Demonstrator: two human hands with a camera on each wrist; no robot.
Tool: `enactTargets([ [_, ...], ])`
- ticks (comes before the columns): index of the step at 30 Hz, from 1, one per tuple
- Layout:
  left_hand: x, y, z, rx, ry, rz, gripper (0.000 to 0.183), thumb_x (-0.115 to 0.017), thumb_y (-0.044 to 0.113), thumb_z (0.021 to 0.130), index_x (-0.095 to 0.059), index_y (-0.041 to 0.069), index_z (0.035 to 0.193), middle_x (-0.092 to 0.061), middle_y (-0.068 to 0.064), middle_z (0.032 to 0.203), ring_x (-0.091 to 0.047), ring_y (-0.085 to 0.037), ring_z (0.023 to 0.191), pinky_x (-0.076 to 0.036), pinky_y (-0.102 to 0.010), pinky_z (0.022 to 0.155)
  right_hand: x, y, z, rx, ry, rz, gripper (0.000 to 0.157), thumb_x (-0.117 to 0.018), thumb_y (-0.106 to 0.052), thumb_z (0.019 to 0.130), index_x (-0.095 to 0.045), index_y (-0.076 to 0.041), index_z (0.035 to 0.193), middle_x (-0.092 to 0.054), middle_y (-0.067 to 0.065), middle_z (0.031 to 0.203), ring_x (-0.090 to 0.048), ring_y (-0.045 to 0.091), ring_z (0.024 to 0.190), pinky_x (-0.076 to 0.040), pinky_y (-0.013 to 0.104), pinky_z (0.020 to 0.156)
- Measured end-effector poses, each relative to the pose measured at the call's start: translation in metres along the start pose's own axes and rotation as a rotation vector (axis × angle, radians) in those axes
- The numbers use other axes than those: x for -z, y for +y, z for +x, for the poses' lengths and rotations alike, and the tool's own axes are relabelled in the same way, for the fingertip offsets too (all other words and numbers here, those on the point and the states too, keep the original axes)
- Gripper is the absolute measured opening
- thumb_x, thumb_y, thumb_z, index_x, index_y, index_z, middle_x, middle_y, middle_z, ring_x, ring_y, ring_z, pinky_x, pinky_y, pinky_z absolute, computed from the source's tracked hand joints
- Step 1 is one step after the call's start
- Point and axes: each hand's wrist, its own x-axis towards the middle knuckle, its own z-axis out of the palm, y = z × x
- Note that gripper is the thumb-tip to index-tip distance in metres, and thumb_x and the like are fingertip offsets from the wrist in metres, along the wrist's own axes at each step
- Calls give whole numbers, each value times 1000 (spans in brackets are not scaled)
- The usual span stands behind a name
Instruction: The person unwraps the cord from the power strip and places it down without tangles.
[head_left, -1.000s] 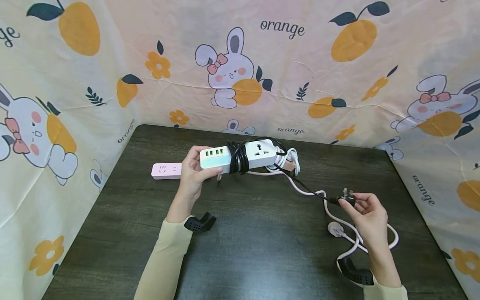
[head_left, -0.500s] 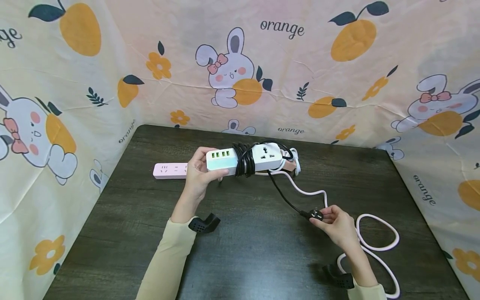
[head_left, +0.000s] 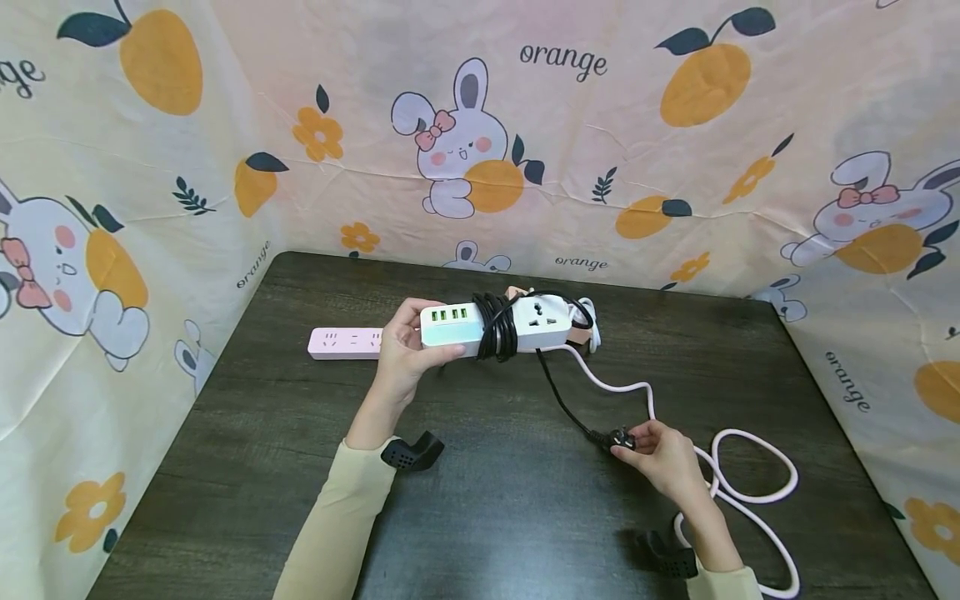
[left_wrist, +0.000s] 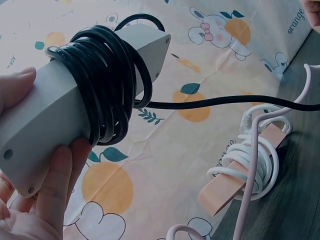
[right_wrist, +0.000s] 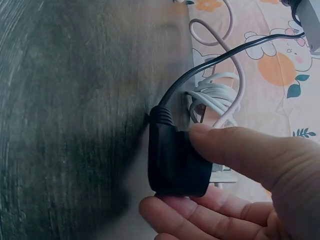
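**One white power strip (head_left: 543, 321), one black plug (right_wrist: 172, 165), two hands**

We see the white power strip raised above the table (head_left: 487, 517), its left end gripped by the left hand (head_left: 401, 358). Four green slots show; one black cord (head_left: 497, 327) is wound around its middle. To the strip's near right, the fingers of the right hand (head_left: 663, 458) pinch the black plug, the thumb covering part of it. Left of the strip, one pink power strip (head_left: 345, 343) is partly hidden by the hand. Behind it, one peach block (left_wrist: 215, 195) wrapped in white cord (left_wrist: 257, 170) is mostly blocked from our head view.
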Motion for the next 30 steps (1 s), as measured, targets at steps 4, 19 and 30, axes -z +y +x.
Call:
enactTargets([
  [4,0,0,0,-3,-7,5,53,-66,-19,63,-56,14,104,-61,-2,102,-60,-16,94,-53,-25,76,0,0,1,18,-20,-33,30,-79,-18,72,-63,3,86,-66,10,75,-64,24,71,-51,38,62],
  [19,-3,2,-2,2,-2,-4,53,-66,-20,63,-56,10,105,-62,-2,103,-60,-16,94,-53,-25,75,0,-3,0,61,-81,-95,31,-77,-17,74,-59,3,90,-64,9,77,-63,24,72,-49,42,65],
  [30,-5,1,-2,3,-8,-5,53,-66,-20,63,-56,11,104,-62,-2,102,-60,-16,94,-53,-25,75,1,-41,26,354,104,145,24,-67,-5,85,-63,6,106,-68,17,93,-66,29,84,-55,43,69],
])
